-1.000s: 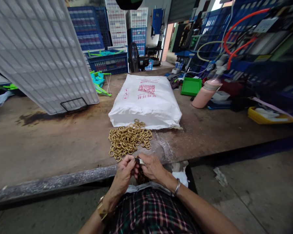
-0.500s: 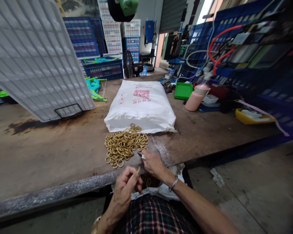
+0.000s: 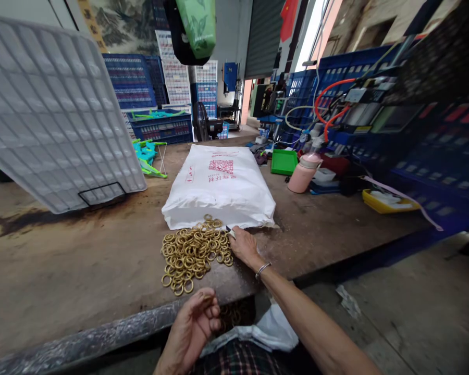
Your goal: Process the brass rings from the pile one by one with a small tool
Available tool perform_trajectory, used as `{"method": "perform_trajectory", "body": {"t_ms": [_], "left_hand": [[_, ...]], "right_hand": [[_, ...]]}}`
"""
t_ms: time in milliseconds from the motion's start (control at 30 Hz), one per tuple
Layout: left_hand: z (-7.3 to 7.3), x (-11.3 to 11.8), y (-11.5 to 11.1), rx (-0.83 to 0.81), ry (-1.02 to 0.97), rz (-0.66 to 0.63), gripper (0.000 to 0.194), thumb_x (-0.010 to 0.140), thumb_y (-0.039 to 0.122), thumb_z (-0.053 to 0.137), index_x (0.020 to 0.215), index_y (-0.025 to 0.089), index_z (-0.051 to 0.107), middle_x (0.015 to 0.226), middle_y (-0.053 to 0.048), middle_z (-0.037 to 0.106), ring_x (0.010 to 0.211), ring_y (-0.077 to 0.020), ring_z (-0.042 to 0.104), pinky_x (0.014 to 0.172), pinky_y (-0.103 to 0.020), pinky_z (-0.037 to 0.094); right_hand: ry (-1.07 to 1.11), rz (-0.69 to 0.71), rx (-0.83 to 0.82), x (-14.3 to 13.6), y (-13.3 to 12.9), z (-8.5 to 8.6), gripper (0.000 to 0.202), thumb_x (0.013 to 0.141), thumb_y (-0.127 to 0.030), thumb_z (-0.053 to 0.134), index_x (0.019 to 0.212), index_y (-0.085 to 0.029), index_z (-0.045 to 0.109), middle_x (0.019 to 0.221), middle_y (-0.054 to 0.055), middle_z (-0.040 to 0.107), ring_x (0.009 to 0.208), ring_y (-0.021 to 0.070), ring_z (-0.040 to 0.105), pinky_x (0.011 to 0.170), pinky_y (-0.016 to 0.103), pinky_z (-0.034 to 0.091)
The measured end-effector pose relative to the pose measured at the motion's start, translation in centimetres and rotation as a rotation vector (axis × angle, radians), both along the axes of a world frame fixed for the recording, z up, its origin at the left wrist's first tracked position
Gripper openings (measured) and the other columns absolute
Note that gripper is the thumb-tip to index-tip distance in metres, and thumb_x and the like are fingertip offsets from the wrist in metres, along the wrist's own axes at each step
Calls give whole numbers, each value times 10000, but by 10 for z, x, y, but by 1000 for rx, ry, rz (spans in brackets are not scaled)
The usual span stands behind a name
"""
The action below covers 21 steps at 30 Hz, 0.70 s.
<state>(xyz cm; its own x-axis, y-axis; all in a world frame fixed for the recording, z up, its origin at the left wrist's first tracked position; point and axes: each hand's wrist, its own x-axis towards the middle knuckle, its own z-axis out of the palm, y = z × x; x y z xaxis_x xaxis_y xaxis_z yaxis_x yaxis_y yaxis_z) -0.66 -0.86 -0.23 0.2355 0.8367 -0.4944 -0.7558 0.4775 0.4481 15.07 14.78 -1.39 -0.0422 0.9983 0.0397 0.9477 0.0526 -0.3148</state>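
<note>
Rings (image 3: 193, 256), brass-coloured, lie in a loose heap on the bench (image 3: 113, 271), directly in front of the white bag (image 3: 219, 190); a few at the back reach the bag's near edge. The right hand (image 3: 245, 249) is at the heap's right rear edge, palm down, its fingers closed on a small tool (image 3: 231, 232) with a dark tip and a pale part; the tip points toward the rings, just beside the outermost ones. The left hand (image 3: 195, 329) is nearer the body, at the front edge of the bench, in front of the heap and apart from it. Its palm is turned up, with the fingers curled; whether a ring is pinched at the fingertips cannot be told. A bracelet (image 3: 263, 270) encircles the right wrist. Below the bench edge, between the forearms, further rings show dimly beside pale cloth (image 3: 271, 329). Left of the bag, a white crate (image 3: 66, 120) stands tilted, with turquoise and green parts (image 3: 148, 156) between the two. Right of the bag are a green tray (image 3: 284, 162), a pink bottle (image 3: 303, 176) and, farther right, a yellow tray (image 3: 391, 202). Behind the bench are a black fan (image 3: 201, 122) and stacked blue crates (image 3: 128, 80).
</note>
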Motion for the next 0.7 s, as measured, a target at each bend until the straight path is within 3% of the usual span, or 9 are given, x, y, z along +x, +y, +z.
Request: {"method": "perform_trajectory", "body": {"t_ms": [100,233,400,500,633,700], "left_hand": [[-3,0,2,-42,-29,3,244,640,284,749,630,128,562,694,-31,609,604,-113,560,492,-217,423],[-1,4,5,-43,105,17,309,611,331,773,668,145,534,673,-11,591,590,-113,558,436,-190,377],[1,6,15,111,445,53,400,638,474,720,837,189,521,549,76,491,415,-49,411,358,-141,242],[-1,4,19,175,613,61,427,666,528,668,888,191,530,504,95,449,372,-43,344,345,-148,221],[0,0,17,206,700,43,400,659,548,654,743,173,543,445,107,358,358,-39,268,355,-164,202],[3,-1,15,223,743,68,364,669,522,652,702,174,553,446,100,353,373,-48,268,371,-174,212]], "right_hand": [[45,-1,38,3,0,-1,132,860,-224,453,920,-171,557,918,92,639,814,185,589,640,248,333],[220,62,140,8,-13,0,130,845,-187,436,918,-158,540,859,68,617,779,170,563,670,239,358],[482,412,174,-2,-54,7,159,837,-180,446,944,-190,564,875,53,632,790,169,568,733,260,395],[609,544,130,-13,-76,11,145,853,-196,443,906,-193,578,873,56,631,807,166,563,755,266,405],[699,593,52,-24,-90,17,151,872,-242,430,830,-189,565,780,33,591,736,151,519,703,258,395],[743,540,-7,-27,-93,20,174,879,-278,428,792,-187,548,740,12,559,695,136,489,672,246,382]]}}
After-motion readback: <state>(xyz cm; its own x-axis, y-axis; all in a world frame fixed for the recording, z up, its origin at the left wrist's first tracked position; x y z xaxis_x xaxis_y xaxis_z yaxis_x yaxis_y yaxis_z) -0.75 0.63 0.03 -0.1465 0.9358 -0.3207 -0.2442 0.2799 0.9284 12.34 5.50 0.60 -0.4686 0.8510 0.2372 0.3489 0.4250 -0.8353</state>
